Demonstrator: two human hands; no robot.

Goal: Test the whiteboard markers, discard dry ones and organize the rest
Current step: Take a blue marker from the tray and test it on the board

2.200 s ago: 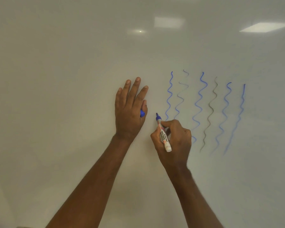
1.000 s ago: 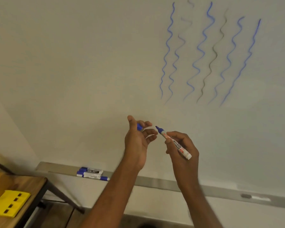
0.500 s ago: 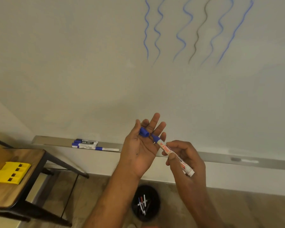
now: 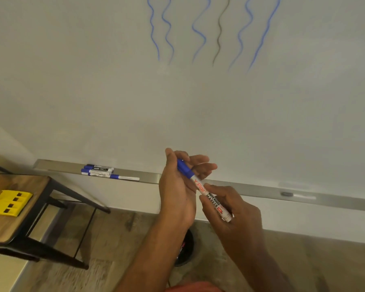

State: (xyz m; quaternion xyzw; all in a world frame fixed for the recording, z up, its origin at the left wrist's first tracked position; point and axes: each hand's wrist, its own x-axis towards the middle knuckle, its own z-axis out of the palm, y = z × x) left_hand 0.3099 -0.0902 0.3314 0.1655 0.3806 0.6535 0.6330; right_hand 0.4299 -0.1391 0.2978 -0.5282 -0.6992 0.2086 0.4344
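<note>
Cap's going back on now: the left hand [image 4: 177, 192] is pinching the blue cap [image 4: 184, 168] while the right hand [image 4: 230, 209], at four o'clock, is gripping the marker [image 4: 212, 200] — tested, likely heading for the tray [image 4: 148, 177].

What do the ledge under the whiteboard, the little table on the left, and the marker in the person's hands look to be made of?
Ledge: likely brushed metal, perhaps aluminium; grey with a dull sheen.
Table: the top looks like wood or wood-look laminate, brown with grain streaks; the legs are thin, black, probably painted metal.
Marker: seemingly smooth plastic, a white printed barrel with a blue cap.
</note>
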